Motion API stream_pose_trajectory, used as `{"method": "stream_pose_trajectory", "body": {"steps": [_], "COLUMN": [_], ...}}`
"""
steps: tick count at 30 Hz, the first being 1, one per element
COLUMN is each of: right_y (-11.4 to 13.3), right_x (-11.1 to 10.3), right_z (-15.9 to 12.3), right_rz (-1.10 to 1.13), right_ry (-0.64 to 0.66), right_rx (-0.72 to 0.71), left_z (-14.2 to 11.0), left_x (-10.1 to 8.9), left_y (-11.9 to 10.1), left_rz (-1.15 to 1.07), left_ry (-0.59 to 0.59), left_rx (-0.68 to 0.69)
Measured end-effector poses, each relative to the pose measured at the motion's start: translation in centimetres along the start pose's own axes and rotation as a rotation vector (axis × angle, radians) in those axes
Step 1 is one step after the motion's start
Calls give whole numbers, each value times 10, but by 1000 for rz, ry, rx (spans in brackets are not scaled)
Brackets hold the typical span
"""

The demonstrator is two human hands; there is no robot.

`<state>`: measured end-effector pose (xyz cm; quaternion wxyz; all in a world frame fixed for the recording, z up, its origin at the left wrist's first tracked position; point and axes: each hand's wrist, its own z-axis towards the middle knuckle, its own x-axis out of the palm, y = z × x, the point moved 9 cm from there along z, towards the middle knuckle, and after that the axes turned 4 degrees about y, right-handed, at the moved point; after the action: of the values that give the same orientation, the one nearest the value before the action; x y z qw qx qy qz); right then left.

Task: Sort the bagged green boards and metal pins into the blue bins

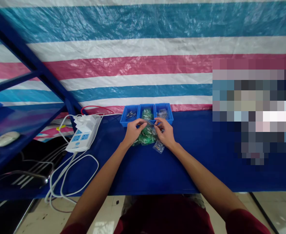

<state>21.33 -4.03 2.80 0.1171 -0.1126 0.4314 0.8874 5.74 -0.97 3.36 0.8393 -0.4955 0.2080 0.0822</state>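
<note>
Blue bins [147, 122], set of 3: metal pins [131, 114] in L bin, green packets [146, 114] in mid, clear packets [162, 113] in R.
My L hand [134, 131], just before bins: fingers bent, can't tell grip.
My R hand [166, 131], same side: pinching small item [154, 125], too tiny to ID.
Green bags [146, 139], 1 pile, & clear bag [158, 147]: nearer me than bins.
Power strip [84, 136]: L of bins.
</note>
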Motion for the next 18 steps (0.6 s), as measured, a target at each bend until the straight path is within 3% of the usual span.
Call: {"method": "stream_pose_trajectory", "body": {"steps": [4, 8, 18], "right_y": [5, 7, 10], "right_x": [3, 4, 7], "right_z": [-1, 0, 1], "right_rz": [-83, -121, -121], "right_ry": [29, 43, 83], "right_rx": [-77, -108, -104], "left_z": [-1, -1, 1], "left_x": [7, 11, 9], "left_y": [10, 6, 0], "left_rz": [-239, -387, -357], "left_ry": [49, 86, 107], "left_rx": [-89, -110, -97]}}
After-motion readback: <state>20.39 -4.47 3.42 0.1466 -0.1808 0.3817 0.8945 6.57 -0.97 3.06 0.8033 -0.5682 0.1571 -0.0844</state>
